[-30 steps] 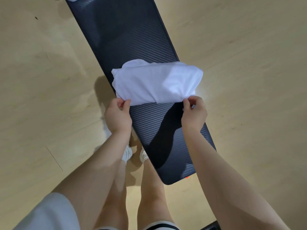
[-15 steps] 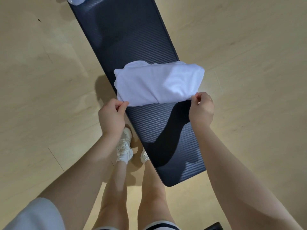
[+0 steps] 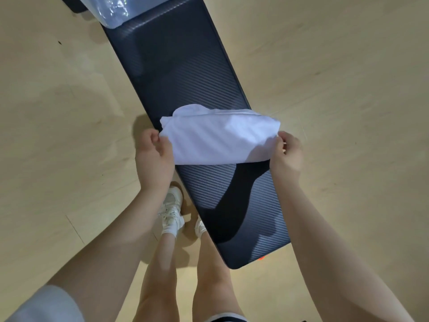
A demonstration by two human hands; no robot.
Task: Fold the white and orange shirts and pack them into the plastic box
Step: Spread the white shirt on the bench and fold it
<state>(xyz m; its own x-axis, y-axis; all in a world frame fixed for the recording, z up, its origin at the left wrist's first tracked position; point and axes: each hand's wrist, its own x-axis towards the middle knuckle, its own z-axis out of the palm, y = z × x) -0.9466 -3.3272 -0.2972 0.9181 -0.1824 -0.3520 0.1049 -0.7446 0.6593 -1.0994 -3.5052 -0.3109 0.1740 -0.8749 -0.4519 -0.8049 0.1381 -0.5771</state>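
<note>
The folded white shirt (image 3: 218, 135) lies across the long dark bench (image 3: 185, 66), its near edge lifted slightly off the surface. My left hand (image 3: 154, 156) pinches the shirt's left near corner. My right hand (image 3: 286, 151) grips the shirt's right near corner. At the far end of the bench a corner of the clear plastic box (image 3: 111, 10) shows at the top edge of the view. No orange shirt is in view.
Light wooden floor (image 3: 58, 112) surrounds the bench. My legs and white sneakers (image 3: 171, 210) stand against the bench's left side near its close end. A small orange spot (image 3: 261, 258) sits under the bench's near corner.
Both hands slid outward along the shirt's near edge to its corners. The view tilted up, bringing the plastic box corner into sight.
</note>
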